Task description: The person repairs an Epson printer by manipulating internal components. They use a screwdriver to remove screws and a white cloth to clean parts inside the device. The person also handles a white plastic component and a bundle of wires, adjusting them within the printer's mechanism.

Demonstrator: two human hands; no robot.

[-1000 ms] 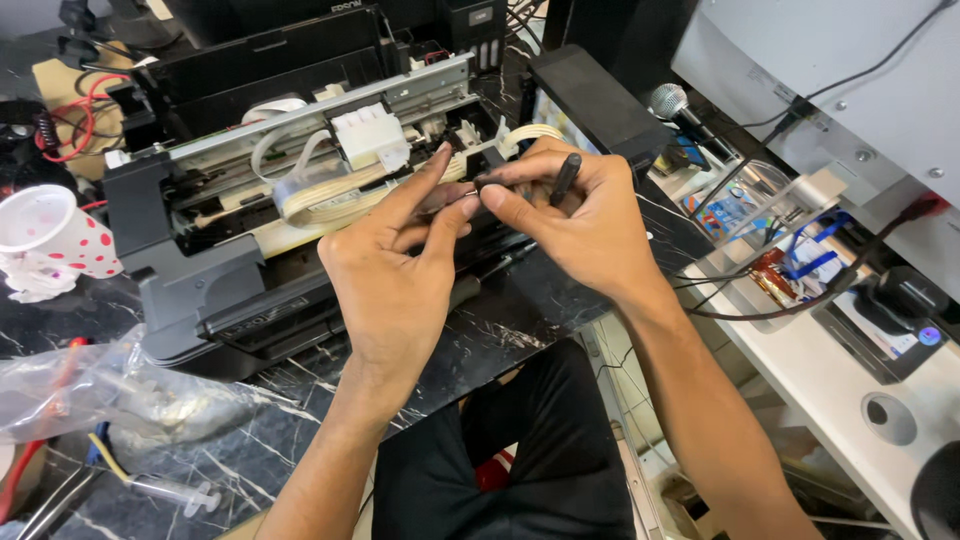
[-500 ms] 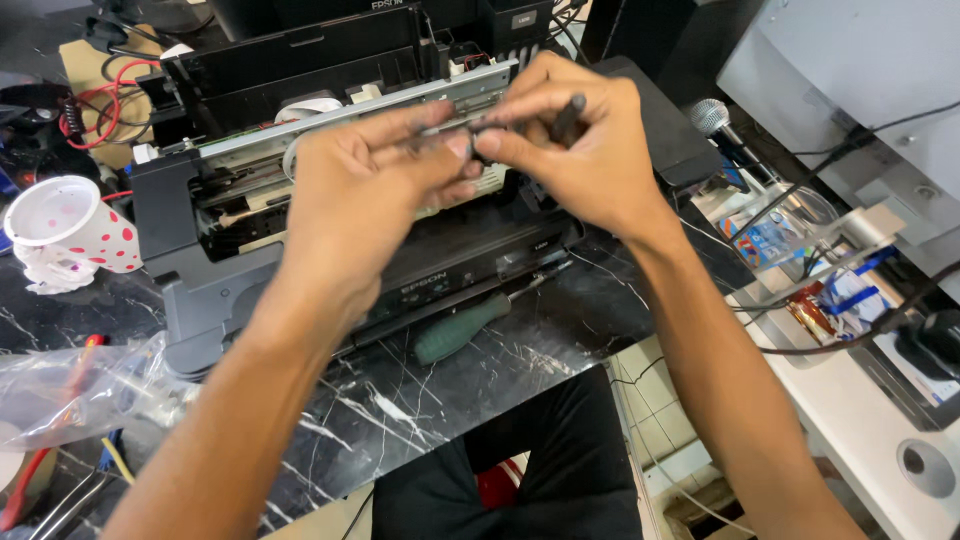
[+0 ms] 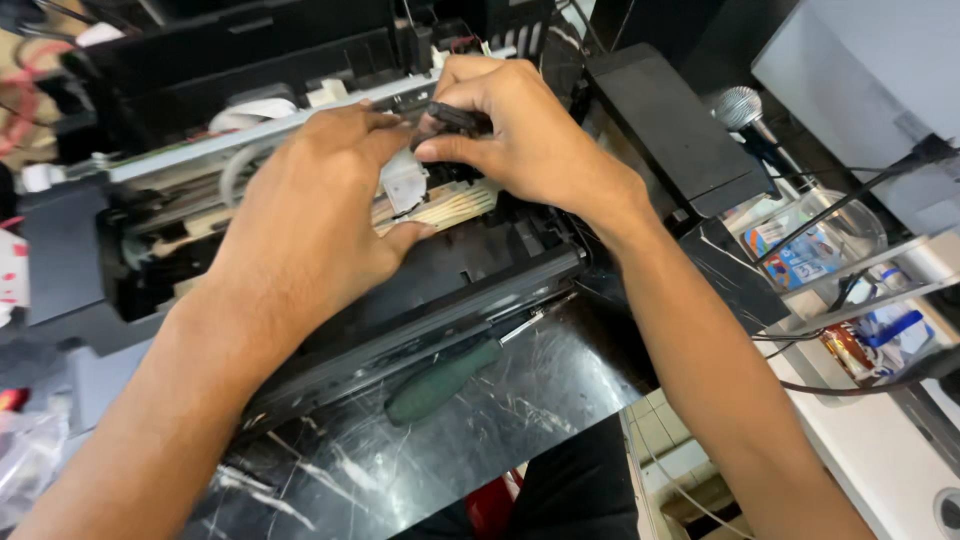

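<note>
An opened black and grey printer point(image 3: 470, 285) lies on a dark marbled table point(image 3: 520, 420). My right hand point(image 3: 530, 135) reaches in from the right and pinches a small black part point(image 3: 455, 116) over the printer's inner rail. My left hand point(image 3: 310, 215) lies across the printer's middle, its fingers spread. Its thumb and forefinger sit on either side of a white carriage piece point(image 3: 405, 185) with pale ribbon cables point(image 3: 450, 208). Whether that hand grips anything is hidden. A screwdriver point(image 3: 445, 380) with a green handle lies in front of the printer.
A black flat cover point(image 3: 670, 120) leans at the printer's right, with a microphone point(image 3: 742, 108) behind it. Further right stand a clear tub point(image 3: 815, 245) of small packets, dark cables point(image 3: 860, 190) and a white shelf point(image 3: 880, 450). A crumpled plastic bag point(image 3: 25, 455) lies at lower left.
Both hands have come down from holding a thin dark part in the air to the inside of the printer. The view has closed in on the printer.
</note>
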